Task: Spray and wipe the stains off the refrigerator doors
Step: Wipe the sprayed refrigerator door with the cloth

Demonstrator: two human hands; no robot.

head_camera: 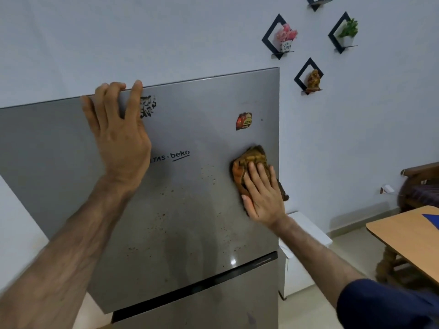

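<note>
- The left hand (pixel 118 134) lies flat against the upper-left part of the grey brushed-metal upper refrigerator door (pixel 190 198), its fingers hooked over the door's top edge and holding nothing else.
- Just right of that hand's fingers sits a black patterned sticker (pixel 147 106), and below it the printed brand lettering (pixel 174 156) runs partly hidden behind the hand.
- Small brown spots of stain (pixel 166 207) are scattered over the middle and lower part of the upper door, between the two forearms.
- A red and yellow sticker (pixel 243 121) sits toward the door's upper right.
- Below that sticker, the right hand (pixel 262 193) presses a crumpled orange-brown cloth (pixel 249 162) against the door near its right edge, fingers straight and spread over the cloth.
- Under the upper door, a dark gap separates it from the grey lower refrigerator door (pixel 213 307).
- On the pale wall to the right hang black diamond-shaped wall shelves (pixel 273 29) holding a pink flower pot (pixel 286 38), a green plant pot (pixel 348 32) and a small brown figurine (pixel 313 79).
- At the far right stands a light wooden table (pixel 403 233).
</note>
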